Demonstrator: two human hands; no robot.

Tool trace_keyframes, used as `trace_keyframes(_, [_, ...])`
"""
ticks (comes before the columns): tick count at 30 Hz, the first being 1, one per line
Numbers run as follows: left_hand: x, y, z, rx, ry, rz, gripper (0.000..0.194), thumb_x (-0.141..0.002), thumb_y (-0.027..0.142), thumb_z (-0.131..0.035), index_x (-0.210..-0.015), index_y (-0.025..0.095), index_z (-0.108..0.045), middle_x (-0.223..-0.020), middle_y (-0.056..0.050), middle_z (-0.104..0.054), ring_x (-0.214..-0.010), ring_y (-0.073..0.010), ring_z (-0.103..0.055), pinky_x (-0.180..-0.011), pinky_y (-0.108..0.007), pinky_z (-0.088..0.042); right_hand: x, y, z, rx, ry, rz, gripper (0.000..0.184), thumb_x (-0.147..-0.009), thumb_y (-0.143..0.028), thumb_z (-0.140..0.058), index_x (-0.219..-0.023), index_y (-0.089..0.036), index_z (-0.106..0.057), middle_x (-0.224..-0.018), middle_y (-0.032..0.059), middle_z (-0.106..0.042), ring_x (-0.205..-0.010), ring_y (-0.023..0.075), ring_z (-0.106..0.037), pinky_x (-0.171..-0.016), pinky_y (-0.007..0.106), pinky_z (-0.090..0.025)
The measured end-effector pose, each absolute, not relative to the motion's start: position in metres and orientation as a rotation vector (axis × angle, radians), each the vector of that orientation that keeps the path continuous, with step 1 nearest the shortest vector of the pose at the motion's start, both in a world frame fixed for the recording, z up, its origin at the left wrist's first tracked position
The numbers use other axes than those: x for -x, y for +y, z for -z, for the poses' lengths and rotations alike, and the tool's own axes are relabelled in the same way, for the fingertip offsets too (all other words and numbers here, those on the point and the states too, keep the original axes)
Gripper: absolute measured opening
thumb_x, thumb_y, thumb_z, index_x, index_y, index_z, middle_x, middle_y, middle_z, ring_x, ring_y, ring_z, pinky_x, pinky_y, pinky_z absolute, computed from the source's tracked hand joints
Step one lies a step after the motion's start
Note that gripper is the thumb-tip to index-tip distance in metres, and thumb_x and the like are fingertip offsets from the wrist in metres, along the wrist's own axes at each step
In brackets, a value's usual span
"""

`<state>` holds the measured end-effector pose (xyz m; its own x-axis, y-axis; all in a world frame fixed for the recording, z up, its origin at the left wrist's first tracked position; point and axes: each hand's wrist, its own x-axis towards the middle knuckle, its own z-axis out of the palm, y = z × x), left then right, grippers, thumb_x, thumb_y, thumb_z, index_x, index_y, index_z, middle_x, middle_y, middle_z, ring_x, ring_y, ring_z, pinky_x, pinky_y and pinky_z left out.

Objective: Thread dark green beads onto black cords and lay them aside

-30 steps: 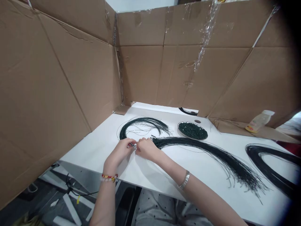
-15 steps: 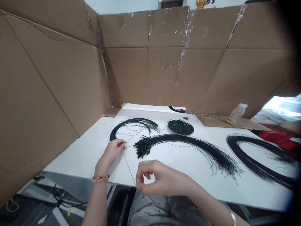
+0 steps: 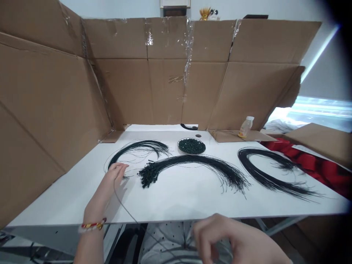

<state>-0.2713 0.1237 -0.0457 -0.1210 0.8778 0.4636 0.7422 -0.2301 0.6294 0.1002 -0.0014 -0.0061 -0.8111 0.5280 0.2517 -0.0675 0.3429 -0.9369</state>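
Here your left hand [image 3: 114, 175] pinches a thin, dark, wire-like strand [image 3: 127, 211] running past the white bench's [image 3: 178, 200] near edge toward your curled, blurred right hand [image 3: 220, 236], whose grip I can't tell, apparently a single-strand handling step calling for a steady left pinch.

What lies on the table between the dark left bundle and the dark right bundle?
Between the left bundle and the right bundle, the head view shows a middle bundle with a knobbly end, and behind it a dish of green pieces.
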Motion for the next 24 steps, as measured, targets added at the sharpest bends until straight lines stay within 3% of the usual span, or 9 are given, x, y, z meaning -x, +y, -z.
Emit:
trace_keyframes(2, [0.262,0.119,0.036,-1.97,1.856,-1.375,0.043,-0.099,0.051,-0.042,-0.103,0.02,-0.072,-0.105,-0.008,-0.066,-0.063,-0.0174,-0.065,-0.066,-0.034,-0.057,-0.12,-0.008,0.008,0.555,-2.027,-1.412,0.034,-0.084,-0.042,-0.069,-0.063,-0.019,-0.055,-0.066,-0.0005,-0.052,-0.061,0.0115,-0.046,-0.058,0.024,-0.039])
trace_keyframes(4, [0.248,0.117,0.025,-1.998,1.831,-1.502,0.043,-0.103,0.05,-0.037,-0.107,0.021,-0.069,-0.11,-0.008,-0.064,-0.064,-0.0164,-0.064,-0.071,-0.035,-0.058,-0.138,-0.015,0.009,0.638,-1.993,-1.394,0.023,-0.077,-0.027,-0.071,-0.062,-0.019,-0.056,-0.066,-0.0009,-0.053,-0.061,0.0114,-0.047,-0.058,0.023,-0.039])
trace_keyframes(8, [0.21,0.132,0.009,-2.053,1.794,-1.748,0.045,-0.108,0.041,-0.021,-0.106,0.02,-0.061,-0.117,-0.012,-0.058,-0.098,-0.0239,-0.066,-0.102,-0.043,-0.052,-0.163,-0.026,0.008,0.812,-1.985,-1.366,0.015,-0.071,-0.015,-0.067,-0.064,-0.019,-0.054,-0.068,-0.0017,-0.052,-0.064,0.0121,-0.047,-0.062,0.024,-0.04])
trace_keyframes(10, [0.195,0.149,0.007,-2.13,1.776,-1.707,0.035,-0.106,0.038,-0.03,-0.106,0.02,-0.06,-0.118,-0.013,-0.058,-0.112,-0.0271,-0.063,-0.108,-0.045,-0.048,-0.169,-0.029,0.008,0.907,-2.004,-1.335,0.016,-0.072,-0.014,-0.068,-0.066,-0.019,-0.054,-0.07,-0.0018,-0.051,-0.066,0.0128,-0.047,-0.065,0.024,-0.04])
trace_keyframes(13, [0.186,0.171,0.01,-2.32,1.694,-1.408,0.024,-0.09,0.03,-0.061,-0.112,0.021,-0.065,-0.13,-0.015,-0.059,-0.125,-0.0344,-0.059,-0.108,-0.05,-0.049,-0.173,-0.025,0.011,1.105,-2.013,-1.227,0.012,-0.074,-0.01,-0.064,-0.072,-0.02,-0.056,-0.076,-0.0011,-0.053,-0.071,0.0142,-0.049,-0.068,0.025,-0.04])
trace_keyframes(15, [0.186,0.175,0.014,-2.4,1.663,-1.218,0.029,-0.082,0.021,-0.064,-0.111,0.019,-0.068,-0.135,-0.019,-0.059,-0.131,-0.0438,-0.055,-0.106,-0.062,-0.048,-0.175,-0.019,0.014,1.235,-1.995,-1.102,0.012,-0.078,-0.008,-0.06,-0.077,-0.02,-0.058,-0.081,-0.0007,-0.057,-0.076,0.0152,-0.052,-0.071,0.025,-0.041])
trace_keyframes(17, [0.18,0.166,0.016,-2.455,1.634,-1.109,0.029,-0.084,0.017,-0.056,-0.11,0.016,-0.07,-0.136,-0.024,-0.06,-0.132,-0.048,-0.053,-0.105,-0.07,-0.045,-0.177,-0.012,0.016,1.339,-1.97,-0.965,0.011,-0.085,-0.01,-0.057,-0.082,-0.021,-0.059,-0.085,-0.0003,-0.061,-0.08,0.0163,-0.054,-0.073,0.025,-0.042])
trace_keyframes(21, [0.134,0.112,0.022,-2.636,1.317,-0.966,0.032,-0.098,0.021,-0.047,-0.124,0.023,-0.067,-0.136,-0.012,-0.066,-0.129,-0.0312,-0.06,-0.114,-0.057,-0.045,-0.174,-0.002,0.017,1.475,-1.933,-0.853,0.011,-0.092,-0.015,-0.054,-0.085,-0.021,-0.06,-0.081,-0.0003,-0.064,-0.076,0.0165,-0.057,-0.07,0.026,-0.042])
trace_keyframes(24, [0.084,0.067,0.03,-2.835,0.827,-0.762,0.03,-0.099,0.016,-0.052,-0.126,0.025,-0.063,-0.126,-0.008,-0.073,-0.12,-0.0258,-0.066,-0.118,-0.06,-0.04,-0.166,-0.002,0.018,1.446,-1.922,-0.864,0.01,-0.094,-0.016,-0.054,-0.087,-0.02,-0.061,-0.082,-0.0002,-0.066,-0.076,0.0157,-0.059,-0.07,0.025,-0.043])
